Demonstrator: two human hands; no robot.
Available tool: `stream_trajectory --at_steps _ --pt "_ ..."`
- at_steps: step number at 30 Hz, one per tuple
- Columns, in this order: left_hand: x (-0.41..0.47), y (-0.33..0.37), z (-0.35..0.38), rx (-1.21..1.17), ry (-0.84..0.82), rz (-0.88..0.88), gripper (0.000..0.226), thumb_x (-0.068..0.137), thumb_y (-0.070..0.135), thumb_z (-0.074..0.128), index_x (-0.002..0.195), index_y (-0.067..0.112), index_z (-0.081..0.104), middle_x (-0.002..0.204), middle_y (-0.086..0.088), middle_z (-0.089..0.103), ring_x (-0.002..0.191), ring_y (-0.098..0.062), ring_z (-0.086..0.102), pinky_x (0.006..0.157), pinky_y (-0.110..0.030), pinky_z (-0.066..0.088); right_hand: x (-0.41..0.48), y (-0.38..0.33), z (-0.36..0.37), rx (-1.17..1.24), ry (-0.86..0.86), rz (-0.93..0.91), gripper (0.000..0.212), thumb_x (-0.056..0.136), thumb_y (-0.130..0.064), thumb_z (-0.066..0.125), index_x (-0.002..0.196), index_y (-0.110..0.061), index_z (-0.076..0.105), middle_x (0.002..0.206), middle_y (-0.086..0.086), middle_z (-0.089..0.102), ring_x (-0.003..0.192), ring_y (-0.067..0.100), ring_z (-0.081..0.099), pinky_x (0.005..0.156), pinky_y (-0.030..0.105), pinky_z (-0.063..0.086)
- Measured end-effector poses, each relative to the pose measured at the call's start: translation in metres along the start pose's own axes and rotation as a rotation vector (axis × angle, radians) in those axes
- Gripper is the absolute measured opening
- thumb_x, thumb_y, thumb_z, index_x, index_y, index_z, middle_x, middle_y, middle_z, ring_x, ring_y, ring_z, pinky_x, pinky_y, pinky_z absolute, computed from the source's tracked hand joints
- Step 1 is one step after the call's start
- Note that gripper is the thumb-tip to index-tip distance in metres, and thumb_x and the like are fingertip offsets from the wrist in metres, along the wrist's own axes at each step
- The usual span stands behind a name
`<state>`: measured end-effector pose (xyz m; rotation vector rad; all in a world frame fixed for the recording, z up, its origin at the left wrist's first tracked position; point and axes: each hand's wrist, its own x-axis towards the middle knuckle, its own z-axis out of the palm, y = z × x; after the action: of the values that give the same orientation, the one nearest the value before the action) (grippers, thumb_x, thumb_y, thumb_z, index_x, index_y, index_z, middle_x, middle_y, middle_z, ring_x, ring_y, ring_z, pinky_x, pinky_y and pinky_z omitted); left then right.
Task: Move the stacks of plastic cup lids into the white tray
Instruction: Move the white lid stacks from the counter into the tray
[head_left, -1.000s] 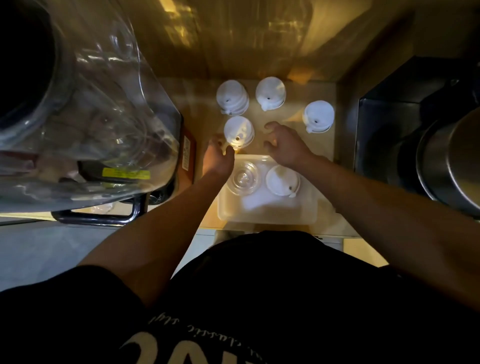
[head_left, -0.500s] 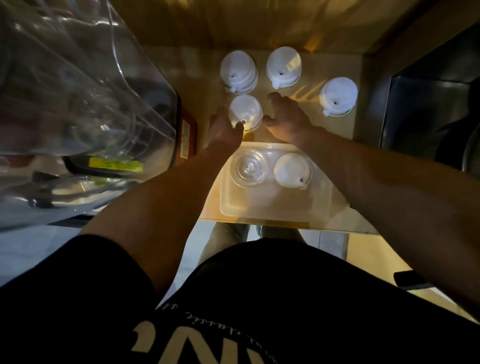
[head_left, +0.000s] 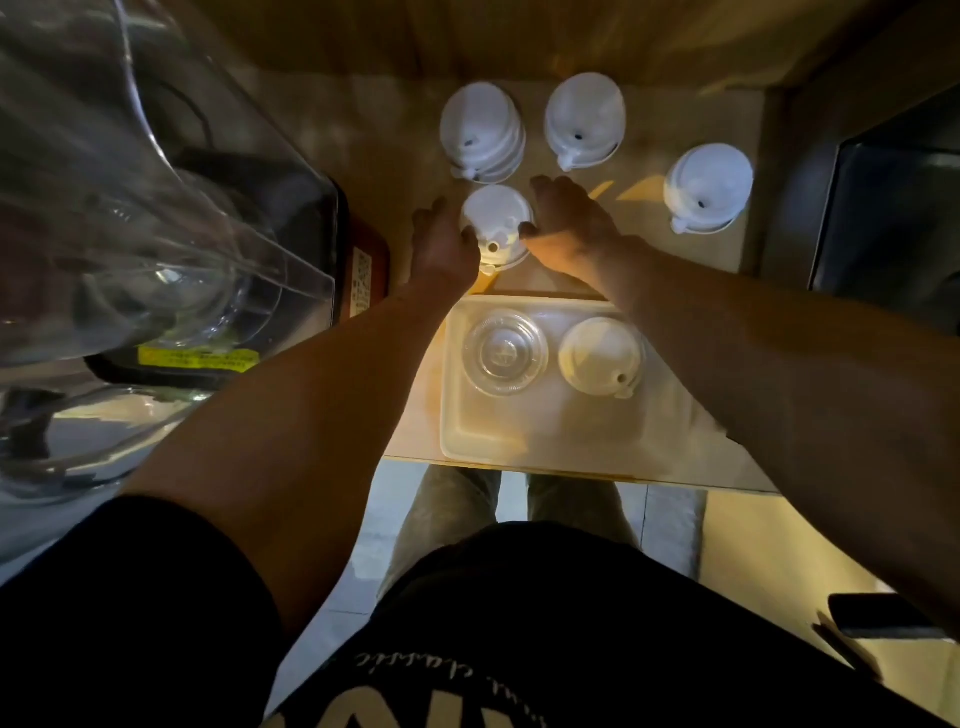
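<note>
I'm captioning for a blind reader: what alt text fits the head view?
Both hands, left hand and right hand, clasp a white lid stack just beyond a white tray holding a clear lid stack and another white one.

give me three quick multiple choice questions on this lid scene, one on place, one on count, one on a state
1. Where does the clear lid stack sit?
A. in the white tray, left side
B. on the counter by the wall
C. in the right hand

2. How many white lid stacks stand outside the tray?
A. two
B. four
C. six

3. What are the hands doing?
A. resting in the tray
B. flanking the nearest white stack, one on each side
C. lifting the tray

Answers: 1 A, it lies beside a white stack inside the tray. 2 B, four stand on the counter beyond it. 3 B, the left hand and right hand close on it.
</note>
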<state>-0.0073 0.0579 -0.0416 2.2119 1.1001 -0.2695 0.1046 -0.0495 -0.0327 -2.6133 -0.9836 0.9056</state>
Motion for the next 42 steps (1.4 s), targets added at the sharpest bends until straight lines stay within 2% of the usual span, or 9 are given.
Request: stream_trajectory --at_steps 5,9,13,17,25,31,34,40,42 --pt "0.005 0.001 0.004 0.002 -0.006 -0.036 0.036 0.1 0.017 0.043 0.132 0.002 0.045 0.137 -0.021 0.043 0.13 -0.029 0.04 0.103 -0.028 0.03 0.005 0.002 0.009 0.086 -0.014 0.036 0.043 0.092 -0.024 0.055 0.127 -0.001 0.046 0.127 0.024 0.049 0.12 0.037 0.049 0.095 0.038 0.041" --pt "0.006 0.003 0.006 -0.015 -0.034 -0.074 0.038 0.099 0.017 0.046 0.133 0.0 0.045 0.139 -0.022 0.041 0.129 -0.03 0.041 0.103 -0.027 0.029 0.006 -0.003 0.014 0.224 -0.009 0.117 0.039 0.084 -0.022 0.061 0.118 -0.003 0.057 0.122 0.02 0.061 0.116 0.036 0.056 0.091 0.032 0.044" --pt "0.008 0.0 0.005 -0.08 -0.011 -0.102 0.042 0.095 0.018 0.052 0.132 0.001 0.044 0.135 -0.021 0.05 0.127 -0.032 0.046 0.099 -0.031 0.036 0.002 -0.006 0.015 0.405 -0.006 0.231 0.036 0.08 -0.021 0.067 0.114 -0.008 0.066 0.119 0.014 0.068 0.113 0.032 0.062 0.089 0.028 0.046" --pt "0.007 0.001 0.006 -0.172 -0.007 -0.103 0.042 0.091 0.022 0.06 0.125 0.001 0.049 0.126 -0.017 0.06 0.12 -0.032 0.055 0.096 -0.036 0.045 -0.005 -0.003 0.015 0.598 0.038 0.316 0.033 0.076 -0.016 0.071 0.109 -0.012 0.07 0.111 0.012 0.072 0.107 0.029 0.066 0.092 0.036 0.055" --pt "0.008 0.0 0.009 -0.298 -0.042 -0.126 0.029 0.087 0.02 0.063 0.107 0.001 0.07 0.107 -0.017 0.072 0.104 -0.03 0.066 0.091 -0.04 0.054 -0.01 0.003 0.01 0.675 0.08 0.342 0.025 0.076 -0.013 0.069 0.101 -0.012 0.073 0.107 0.012 0.073 0.103 0.025 0.066 0.092 0.036 0.054" --pt "0.013 0.008 -0.001 -0.478 -0.055 -0.12 0.033 0.083 0.01 0.07 0.114 0.002 0.062 0.114 -0.014 0.068 0.106 -0.025 0.064 0.095 -0.037 0.051 -0.006 0.011 0.011 0.767 0.072 0.388 0.011 0.066 -0.018 0.067 0.076 -0.015 0.07 0.081 0.01 0.068 0.079 0.023 0.062 0.084 0.047 0.057" --pt "0.012 0.015 -0.002 -0.635 -0.097 -0.13 0.023 0.078 0.001 0.07 0.095 0.013 0.06 0.107 -0.011 0.067 0.105 -0.026 0.065 0.095 -0.043 0.053 -0.003 0.023 0.014 0.832 0.097 0.391 0.006 0.057 -0.022 0.066 0.062 -0.019 0.062 0.079 0.014 0.069 0.08 0.028 0.068 0.082 0.053 0.057" --pt "0.009 0.033 0.008 -0.794 -0.141 -0.181 0.033 0.063 0.014 0.073 0.087 0.024 0.053 0.112 -0.013 0.063 0.109 -0.035 0.064 0.095 -0.052 0.054 -0.018 0.035 -0.005 0.995 0.184 0.429 0.02 0.073 -0.011 0.073 0.081 -0.025 0.061 0.097 0.003 0.067 0.103 0.027 0.067 0.092 0.05 0.055" --pt "0.008 0.042 0.012 -0.807 -0.17 -0.176 0.037 0.059 0.018 0.072 0.09 0.024 0.053 0.117 -0.015 0.062 0.109 -0.034 0.064 0.094 -0.052 0.054 -0.025 0.037 -0.015 1.027 0.211 0.446 0.025 0.082 -0.006 0.068 0.103 -0.018 0.062 0.102 0.001 0.063 0.098 0.021 0.065 0.081 0.039 0.059"
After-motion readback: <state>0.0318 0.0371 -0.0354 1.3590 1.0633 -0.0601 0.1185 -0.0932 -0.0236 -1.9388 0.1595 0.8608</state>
